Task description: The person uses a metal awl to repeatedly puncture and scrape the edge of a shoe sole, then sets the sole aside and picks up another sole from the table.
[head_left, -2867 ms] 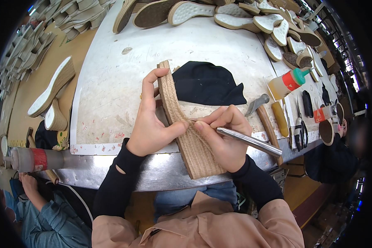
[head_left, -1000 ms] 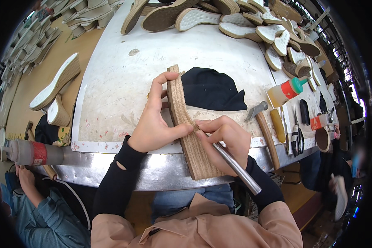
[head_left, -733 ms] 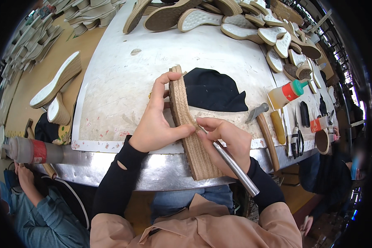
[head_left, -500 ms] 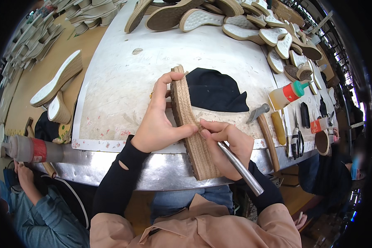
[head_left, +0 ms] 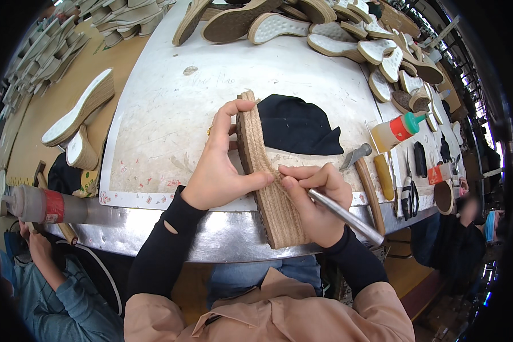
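A wedge shoe sole [head_left: 279, 219] wrapped in woven tan rope stands on its side at the table's front edge, its thick end toward me. My left hand [head_left: 211, 176] grips it, with a finger over the far end and the thumb pressed on the rope wall. Close by that thumb, my right hand [head_left: 322, 202] pinches at the sole's edge; what the fingertips hold is too small to make out. A shiny metal rod-shaped tool [head_left: 350, 219] lies in the same hand, pointing down to the right, its front end hidden. Behind the sole rests a folded black cloth [head_left: 299, 125].
To the right lie a hammer [head_left: 371, 194], a yellow-handled tool [head_left: 384, 178], scissors [head_left: 407, 196] and a green-capped glue bottle [head_left: 396, 132]. Many wedge soles [head_left: 279, 27] are heaped at the back. Another bottle [head_left: 45, 205] lies at left, near a co-worker's arm [head_left: 43, 253].
My right hand has turned, and the back end of the metal tool has swung up and to the right. The left hand and the sole stay almost in place.
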A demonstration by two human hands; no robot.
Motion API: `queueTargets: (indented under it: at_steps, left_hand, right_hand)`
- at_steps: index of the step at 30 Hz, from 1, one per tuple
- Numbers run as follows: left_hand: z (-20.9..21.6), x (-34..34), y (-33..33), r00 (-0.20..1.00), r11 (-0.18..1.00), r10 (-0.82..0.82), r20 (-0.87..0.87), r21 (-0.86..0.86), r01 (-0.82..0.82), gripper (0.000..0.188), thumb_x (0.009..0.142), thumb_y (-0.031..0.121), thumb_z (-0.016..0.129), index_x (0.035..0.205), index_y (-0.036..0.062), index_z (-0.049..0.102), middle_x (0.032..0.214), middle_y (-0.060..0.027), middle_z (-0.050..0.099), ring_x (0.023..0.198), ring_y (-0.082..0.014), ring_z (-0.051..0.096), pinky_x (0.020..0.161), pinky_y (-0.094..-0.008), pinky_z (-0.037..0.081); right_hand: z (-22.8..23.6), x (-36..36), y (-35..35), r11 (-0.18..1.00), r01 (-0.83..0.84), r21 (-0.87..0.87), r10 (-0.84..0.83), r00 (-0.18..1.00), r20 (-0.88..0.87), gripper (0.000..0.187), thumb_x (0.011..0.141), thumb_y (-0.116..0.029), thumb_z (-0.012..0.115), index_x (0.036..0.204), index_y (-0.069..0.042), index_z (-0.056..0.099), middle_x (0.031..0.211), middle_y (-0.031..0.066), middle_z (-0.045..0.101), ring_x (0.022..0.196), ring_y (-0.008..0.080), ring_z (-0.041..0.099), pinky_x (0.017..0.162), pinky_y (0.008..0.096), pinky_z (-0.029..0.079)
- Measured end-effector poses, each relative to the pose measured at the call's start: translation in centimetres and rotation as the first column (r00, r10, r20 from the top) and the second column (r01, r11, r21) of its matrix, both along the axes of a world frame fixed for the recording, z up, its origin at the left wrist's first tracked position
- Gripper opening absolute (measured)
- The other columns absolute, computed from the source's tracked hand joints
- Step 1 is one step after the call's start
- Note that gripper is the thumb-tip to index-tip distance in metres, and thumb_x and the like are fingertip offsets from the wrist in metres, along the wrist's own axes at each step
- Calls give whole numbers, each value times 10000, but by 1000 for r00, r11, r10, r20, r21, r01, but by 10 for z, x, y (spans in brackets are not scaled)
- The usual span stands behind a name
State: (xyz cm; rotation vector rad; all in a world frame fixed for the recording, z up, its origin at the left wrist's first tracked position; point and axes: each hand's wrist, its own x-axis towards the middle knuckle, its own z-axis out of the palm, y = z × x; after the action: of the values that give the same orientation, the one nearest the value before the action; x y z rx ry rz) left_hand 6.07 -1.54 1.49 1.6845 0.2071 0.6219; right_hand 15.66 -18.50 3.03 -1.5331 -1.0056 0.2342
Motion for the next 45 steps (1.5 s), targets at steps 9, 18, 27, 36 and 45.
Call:
queueTargets:
  at_steps: [9,18,27,36,45]
  left_hand:
    - [1,-2,1,999,999,-41,-25,-28,40,1020,629,142,846,1438,97,227,1377,-85,337,1259,-230,423,1062,-383,351]
    - [1,-2,5,997,997,-75,-34,-8,75,1072,640,172,868,1466,89,189,1417,-94,302,1293,-245,404,1096,-406,327]
    - [1,-5,10,995,995,-100,-15,-9,100,1032,643,190,863,1458,117,233,1471,-124,273,1309,-324,384,1044,-455,394]
    - [0,-2,2,999,999,-45,12,-21,45,961,647,106,778,1441,95,235,1409,-112,329,1283,-289,398,1043,-429,375]
    - [2,0,-4,999,993,-42,7,-115,42,1010,621,107,770,1444,65,186,1347,-105,330,1286,-203,360,1088,-319,284]
  right_hand:
    - [4,4,1,997,-51,61,70,925,-373,227,861,34,689,817,-35,478,949,200,712,877,149,680,759,259,537]
    - [5,15,-5,977,-212,21,212,960,-185,247,847,76,681,819,-36,463,996,234,697,980,227,687,837,307,552]
    - [14,37,-6,949,-315,28,308,902,-302,246,833,47,700,806,-39,472,982,234,687,920,253,699,813,351,574]
    - [-2,36,14,959,-263,104,265,709,-653,223,844,28,689,817,-57,484,895,162,671,840,203,699,723,310,605]
    - [-9,29,12,963,-255,88,258,777,-574,227,831,31,709,808,-46,497,873,142,669,794,143,662,706,256,545]
